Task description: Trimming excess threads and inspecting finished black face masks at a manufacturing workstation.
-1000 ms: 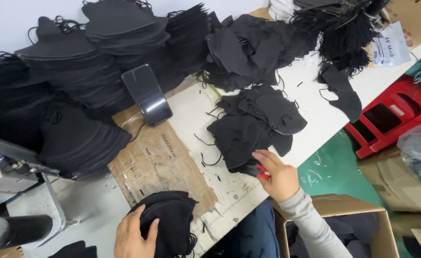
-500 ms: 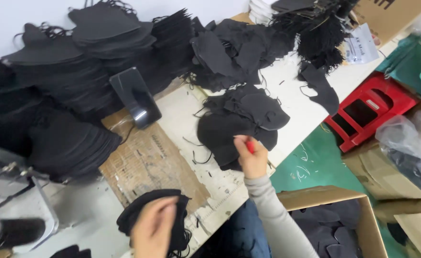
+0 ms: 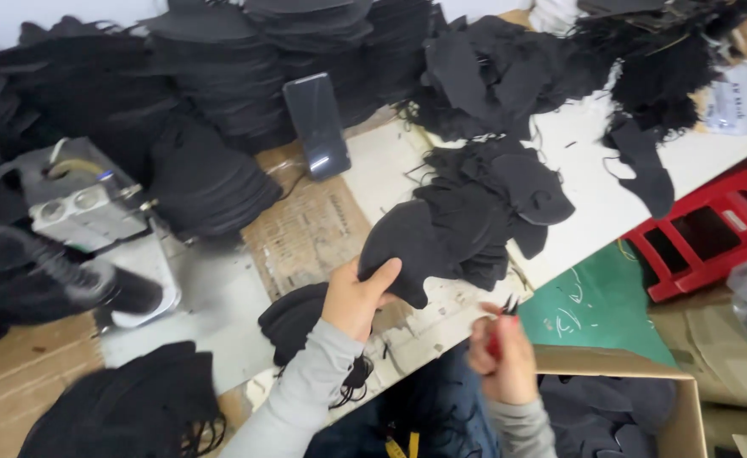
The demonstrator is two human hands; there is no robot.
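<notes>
**Two hands, one black mask between them**

One black mask [image 3: 407,246] is lifted at the near edge of the surface [image 3: 594,203], pinched by the left hand [image 3: 358,297]: its thumb lies over the mask's lower edge and the fingers are curled behind, so the grip is closed on the fabric. The mask's long axis runs from lower left to upper right, its far end overlapping the loose heap of masks [image 3: 492,203] just behind it.

To the right and a little nearer sits the right hand [image 3: 501,356], closed around small snips [image 3: 502,315] with a red handle, their dark tips pointing up and away toward the mask. The tips are near the mask's lower right corner but apart from it; no contact shows. So the mask lies up and to the left of the snips, with the left hand already on it.

Left of the left hand, a small stack of masks [image 3: 293,318] rests on the surface. Farther off, a dark phone [image 3: 316,125] leans against tall stacks, and an open cardboard box [image 3: 628,399] stands near right.
</notes>
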